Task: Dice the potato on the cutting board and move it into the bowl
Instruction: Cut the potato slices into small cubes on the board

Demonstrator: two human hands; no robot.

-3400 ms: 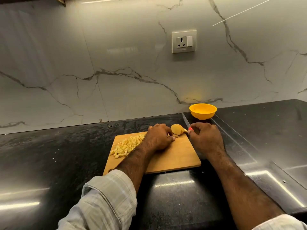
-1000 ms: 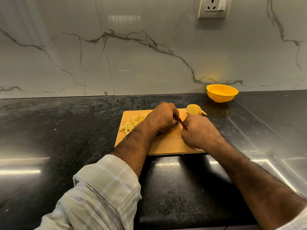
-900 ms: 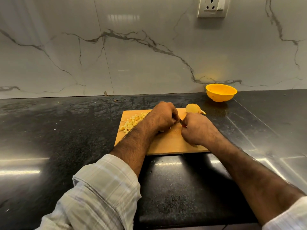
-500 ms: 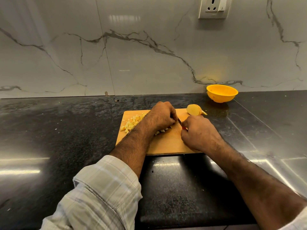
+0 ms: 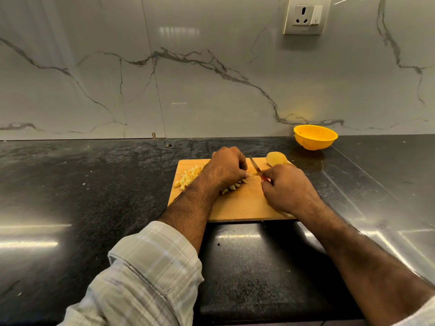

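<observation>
Two hands work over a wooden cutting board [image 5: 237, 205] that lies on a dark, speckled stone counter [image 5: 82, 189], glossy enough to throw back streaks of overhead light. Behind it rises a pale marble-look wall [image 5: 188, 78] with grey veins, and a white socket [image 5: 304, 16] sits high on it. The left hand [image 5: 227, 167] is curled knuckles-up, its fingers bent down over potato pieces [image 5: 233, 186] at the middle of the board. The right hand [image 5: 286, 187] grips a knife [image 5: 256, 168] by its red handle, blade angled up and away, its tip near the left knuckles. A heap of diced potato [image 5: 188, 176] lies at the board's far left. An uncut potato chunk [image 5: 275, 158] rests at the far right corner. Beyond that corner, near the wall, stands a yellow bowl [image 5: 315, 137], apart from the board.
</observation>
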